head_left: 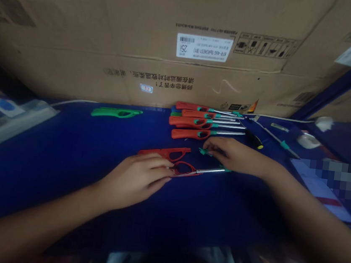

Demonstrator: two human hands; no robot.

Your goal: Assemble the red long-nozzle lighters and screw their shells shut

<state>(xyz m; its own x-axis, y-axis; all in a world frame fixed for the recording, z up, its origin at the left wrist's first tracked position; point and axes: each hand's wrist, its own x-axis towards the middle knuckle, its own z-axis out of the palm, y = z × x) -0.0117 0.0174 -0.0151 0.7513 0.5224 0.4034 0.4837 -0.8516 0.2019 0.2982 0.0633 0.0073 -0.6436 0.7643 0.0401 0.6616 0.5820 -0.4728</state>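
Observation:
My left hand [140,179] is closed on the handle of a red long-nosed lighter [187,168], which lies low over the blue table. The lighter's silver tube [211,170] points right, with a bit of green at its tip. Just behind it lies a separate red handle shell [173,152], partly covered by my left fingers. Between the fingertips of my right hand [228,153] is a small green plastic piece [204,151], like a lighter trigger. It is held above the tube, apart from the handle.
Several red lighters [191,134] with metal tubes lie stacked at the back, beside a black and yellow screwdriver [256,141]. A green handle shell [116,113] rests to the left. Behind the blue table [75,149] stands a large cardboard box [126,37]. A white tape roll [309,140] lies right.

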